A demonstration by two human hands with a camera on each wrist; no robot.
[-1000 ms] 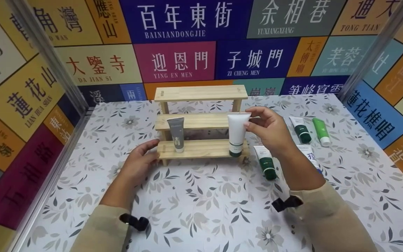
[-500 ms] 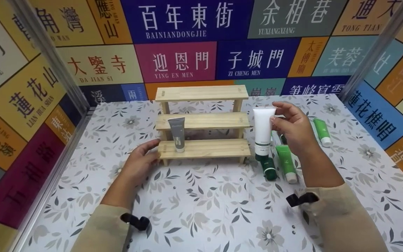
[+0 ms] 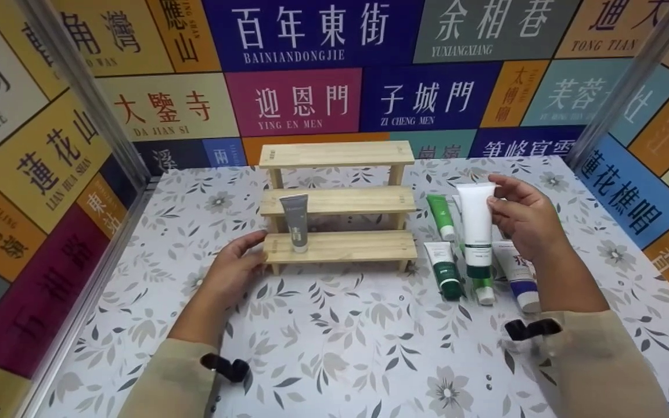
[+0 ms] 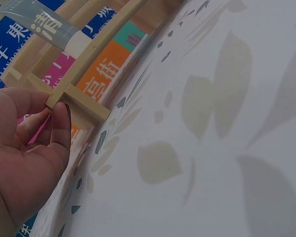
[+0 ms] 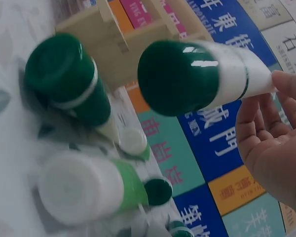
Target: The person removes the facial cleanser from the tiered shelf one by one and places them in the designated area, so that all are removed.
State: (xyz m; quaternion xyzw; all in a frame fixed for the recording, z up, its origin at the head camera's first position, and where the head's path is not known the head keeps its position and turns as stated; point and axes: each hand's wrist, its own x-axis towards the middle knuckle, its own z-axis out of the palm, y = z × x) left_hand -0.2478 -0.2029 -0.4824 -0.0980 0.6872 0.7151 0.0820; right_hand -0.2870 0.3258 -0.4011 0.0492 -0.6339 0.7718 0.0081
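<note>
My right hand point(image 3: 529, 217) pinches a white tube point(image 3: 476, 215) with a dark green cap by its flat top end. The tube hangs upright, cap down, above the tubes lying right of the stand. In the right wrist view its green cap point(image 5: 180, 76) points toward the camera, and thumb and fingertips grip the far end. At the left, my left hand point(image 3: 236, 267) holds the end of the bottom shelf of a three-step wooden stand point(image 3: 358, 247); the left wrist view shows the shelf corner point(image 4: 54, 101) between thumb and fingers. A grey tube point(image 3: 296, 220) stands on that shelf, cap down.
Right of the stand lie a green tube point(image 3: 441, 215), a white and dark green tube point(image 3: 443, 267), another green tube point(image 3: 485, 293) partly hidden by the held one, and a white tube with a purple cap point(image 3: 517, 273). Printed panels point(image 3: 299, 98) wall the floral table.
My right hand has carried the white tube from the right end of the bottom shelf rightward, over the lying tubes. The left hand and the grey tube keep their places.
</note>
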